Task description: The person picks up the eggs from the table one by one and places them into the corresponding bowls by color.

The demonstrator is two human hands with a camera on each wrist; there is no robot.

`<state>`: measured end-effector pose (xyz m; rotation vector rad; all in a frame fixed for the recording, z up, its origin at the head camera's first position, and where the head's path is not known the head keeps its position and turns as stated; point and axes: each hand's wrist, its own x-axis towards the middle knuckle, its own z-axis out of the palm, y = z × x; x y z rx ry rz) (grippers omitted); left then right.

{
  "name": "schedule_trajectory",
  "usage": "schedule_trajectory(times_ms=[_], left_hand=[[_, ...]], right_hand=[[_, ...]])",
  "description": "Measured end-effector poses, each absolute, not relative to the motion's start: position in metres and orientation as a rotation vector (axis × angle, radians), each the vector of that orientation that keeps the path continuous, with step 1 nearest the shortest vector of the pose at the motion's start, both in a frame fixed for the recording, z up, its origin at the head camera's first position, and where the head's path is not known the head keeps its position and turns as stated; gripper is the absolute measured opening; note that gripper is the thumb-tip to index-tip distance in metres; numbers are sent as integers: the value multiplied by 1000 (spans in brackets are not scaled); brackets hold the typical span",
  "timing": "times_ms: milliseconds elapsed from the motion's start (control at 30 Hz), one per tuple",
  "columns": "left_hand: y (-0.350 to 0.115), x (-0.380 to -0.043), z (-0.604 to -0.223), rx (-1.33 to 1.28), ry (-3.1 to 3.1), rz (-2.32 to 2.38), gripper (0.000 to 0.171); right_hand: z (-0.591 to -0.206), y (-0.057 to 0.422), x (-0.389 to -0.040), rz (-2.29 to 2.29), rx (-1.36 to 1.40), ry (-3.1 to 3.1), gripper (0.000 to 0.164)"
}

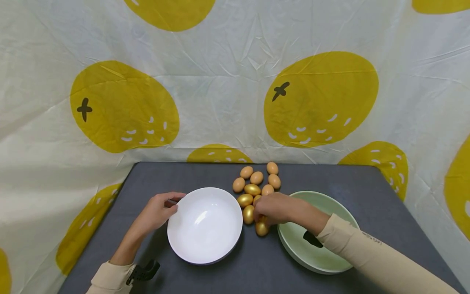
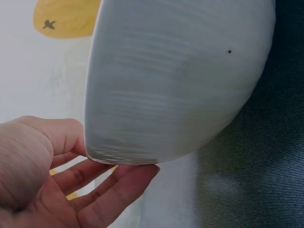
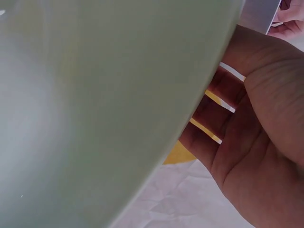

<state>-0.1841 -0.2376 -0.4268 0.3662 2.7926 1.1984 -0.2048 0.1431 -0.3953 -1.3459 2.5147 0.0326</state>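
My left hand (image 1: 158, 210) holds the left rim of a white bowl (image 1: 205, 228). In the left wrist view its thumb meets the rim, and the fingers (image 2: 114, 194) touch the outer wall. At the left edge of a light green bowl (image 1: 319, 261), my right hand (image 1: 277, 208) reaches down among eggs and pinches a golden egg (image 1: 262, 228). Its fingertips are hidden behind the green bowl (image 3: 118, 104) in the right wrist view. Beside it lie more golden eggs (image 1: 248, 214), one partly covered by the hand.
Several brown eggs (image 1: 256, 177) lie behind the golden ones on the dark table (image 1: 176, 175). A patterned cloth (image 1: 220, 102) hangs along the table's back edge. A black band (image 1: 145, 271) is on the left wrist.
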Motion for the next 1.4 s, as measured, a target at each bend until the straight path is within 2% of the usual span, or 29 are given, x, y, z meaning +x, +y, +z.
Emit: schedule_trajectory(times_ms=[800, 1167, 1400], left_hand=[[-238, -180, -421, 318, 2722, 1236, 36], [-238, -176, -420, 262, 2609, 1351, 38], [-238, -178, -421, 253, 2626, 1328, 39]], right_hand=[[-397, 137, -197, 126, -1175, 2511, 29], [-400, 141, -197, 101, -1187, 2513, 24], [-395, 145, -199, -6, -1201, 2454, 27]])
